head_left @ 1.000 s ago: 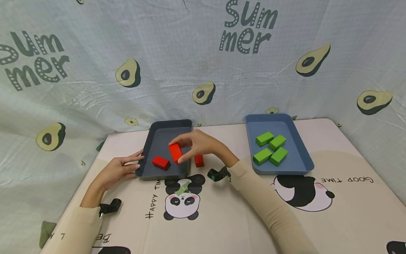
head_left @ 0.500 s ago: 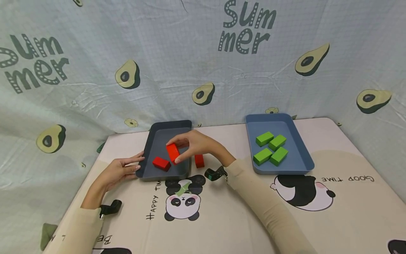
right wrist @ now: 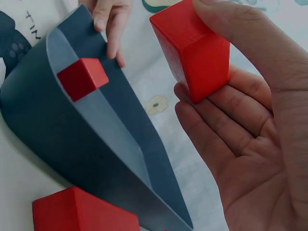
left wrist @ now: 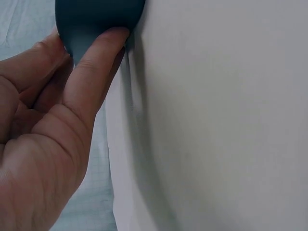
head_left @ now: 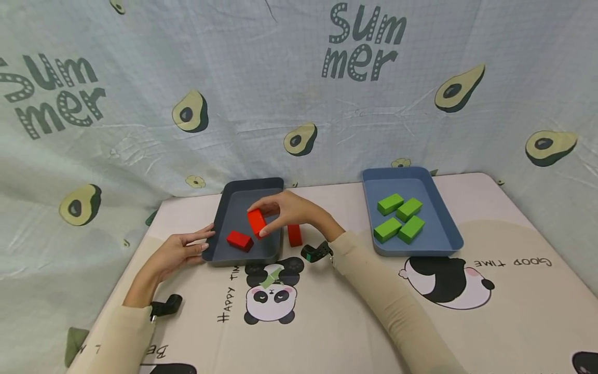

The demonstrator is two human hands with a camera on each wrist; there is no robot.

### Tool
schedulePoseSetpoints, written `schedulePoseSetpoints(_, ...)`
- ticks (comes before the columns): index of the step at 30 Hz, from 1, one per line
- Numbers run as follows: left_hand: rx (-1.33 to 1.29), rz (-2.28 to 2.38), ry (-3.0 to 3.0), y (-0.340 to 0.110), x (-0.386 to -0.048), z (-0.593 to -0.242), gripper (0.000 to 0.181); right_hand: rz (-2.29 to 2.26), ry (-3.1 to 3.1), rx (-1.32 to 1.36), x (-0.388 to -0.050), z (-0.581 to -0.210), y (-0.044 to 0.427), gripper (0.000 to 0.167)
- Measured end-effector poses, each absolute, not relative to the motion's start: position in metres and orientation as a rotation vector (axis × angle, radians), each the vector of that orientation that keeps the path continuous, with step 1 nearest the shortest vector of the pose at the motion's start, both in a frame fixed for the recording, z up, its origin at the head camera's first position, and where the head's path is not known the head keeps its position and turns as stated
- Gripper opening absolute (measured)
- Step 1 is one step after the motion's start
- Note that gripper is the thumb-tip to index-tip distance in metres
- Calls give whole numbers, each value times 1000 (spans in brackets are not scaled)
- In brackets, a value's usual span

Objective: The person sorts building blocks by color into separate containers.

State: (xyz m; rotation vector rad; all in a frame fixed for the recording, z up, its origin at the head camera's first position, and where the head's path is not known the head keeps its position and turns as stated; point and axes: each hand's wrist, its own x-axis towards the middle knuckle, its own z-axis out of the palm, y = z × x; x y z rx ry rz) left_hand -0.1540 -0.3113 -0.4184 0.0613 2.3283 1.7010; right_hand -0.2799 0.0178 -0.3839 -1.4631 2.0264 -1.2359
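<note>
The right hand (head_left: 290, 209) pinched a red block (head_left: 256, 223) above the dark tray (head_left: 238, 205) on the left, whose left side the left hand (head_left: 172, 254) touched with extended fingers (head_left: 196, 236).

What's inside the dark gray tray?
In the dark gray tray lies one red block. The right hand holds another red block above it. In the head view, they cover part of the tray's floor, so I can't see what's there.
</note>
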Motion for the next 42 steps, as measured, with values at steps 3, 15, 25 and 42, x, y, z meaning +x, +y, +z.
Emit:
schedulePoseSetpoints(3, 60, 1705, 2324, -311, -153, -420, 60, -1234, 2017, -1465, -282, -388, 17, 59)
schedulePoseSetpoints(15, 66, 1707, 2324, -311, -152, -420, 60, -1209, 2009, -1472, -287, -391, 10, 58)
schedulePoseSetpoints(25, 58, 1709, 2329, -311, -152, -420, 61, -1151, 1970, -1527, -293, -389, 2, 59)
schedulePoseSetpoints(42, 51, 1712, 2333, -311, -154, -422, 61, -1060, 2029, -1669, -305, -391, -6, 62)
